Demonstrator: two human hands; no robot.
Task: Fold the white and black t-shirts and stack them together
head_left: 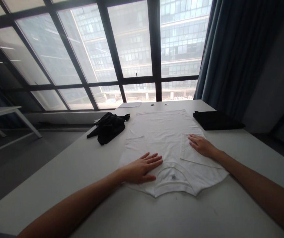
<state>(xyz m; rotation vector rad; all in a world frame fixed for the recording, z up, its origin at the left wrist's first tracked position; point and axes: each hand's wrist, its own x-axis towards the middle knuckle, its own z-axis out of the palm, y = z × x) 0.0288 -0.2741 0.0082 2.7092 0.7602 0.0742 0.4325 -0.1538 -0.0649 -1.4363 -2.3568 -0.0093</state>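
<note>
A white T-shirt (162,135) lies spread flat on the white table (87,165), its collar and small label toward me, both sleeves folded inward. My left hand (142,167) rests flat on the near left part of the shirt, fingers stretched and slightly apart. My right hand (201,144) lies flat on the folded right sleeve, fingers extended toward the shirt's middle. Neither hand holds anything.
A crumpled black garment (108,127) lies left of the shirt. A neatly folded black garment (216,119) sits at the right. A sheet of paper (130,104) lies at the far edge. Large windows and a blue curtain (231,59) stand beyond; another table (0,111) stands at the left.
</note>
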